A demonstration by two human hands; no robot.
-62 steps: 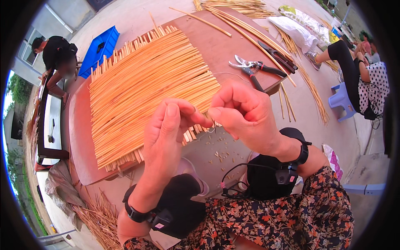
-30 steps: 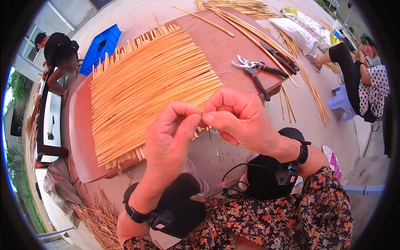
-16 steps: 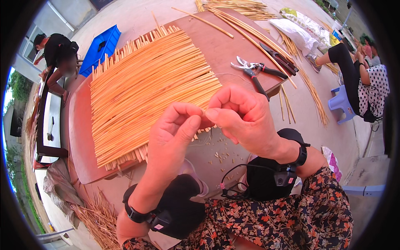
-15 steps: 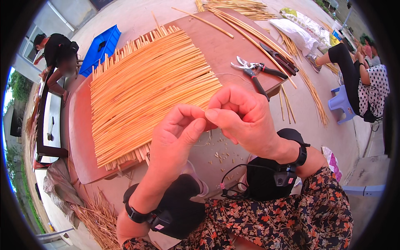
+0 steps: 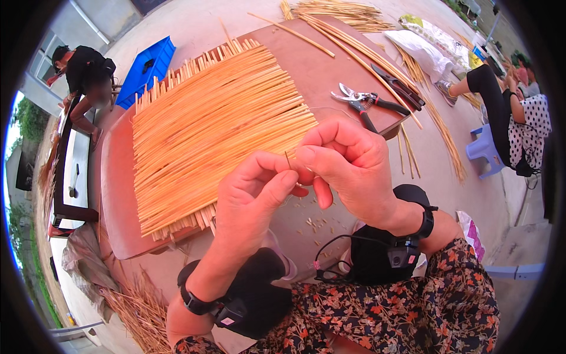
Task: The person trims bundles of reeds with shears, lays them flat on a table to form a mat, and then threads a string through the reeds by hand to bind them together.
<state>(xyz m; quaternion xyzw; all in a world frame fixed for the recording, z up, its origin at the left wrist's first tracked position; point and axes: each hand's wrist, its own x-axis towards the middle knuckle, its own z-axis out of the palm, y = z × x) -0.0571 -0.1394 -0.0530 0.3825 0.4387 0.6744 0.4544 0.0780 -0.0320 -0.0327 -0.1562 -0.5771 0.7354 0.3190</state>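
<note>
In front of the mat, my two hands meet with fingertips nearly touching. Thumb and forefinger of my left hand (image 5: 250,189) pinch a thin needle (image 5: 287,158), whose dark tip points up. My right hand (image 5: 348,168) is closed in a pinch beside it; what it holds, if anything, is too small to make out. Behind them a mat of straw-coloured stalks (image 5: 218,130) lies on the reddish-brown table (image 5: 118,189), its stalks side by side with uneven ends. A fine pale thread shows near the mat's right edge and below my hands.
Pruning shears (image 5: 368,101) lie splayed at the table's right, beside another dark cutting tool (image 5: 398,85) and long loose stalks (image 5: 354,53). A blue crate (image 5: 144,71) stands at far left near a bending person. Another person sits at right on a purple stool (image 5: 484,150). Stalk scraps litter the floor.
The needle's tip now shows above my left fingertips, where it was hidden before. My right fingers have shifted slightly. The person at far left has moved a little.
</note>
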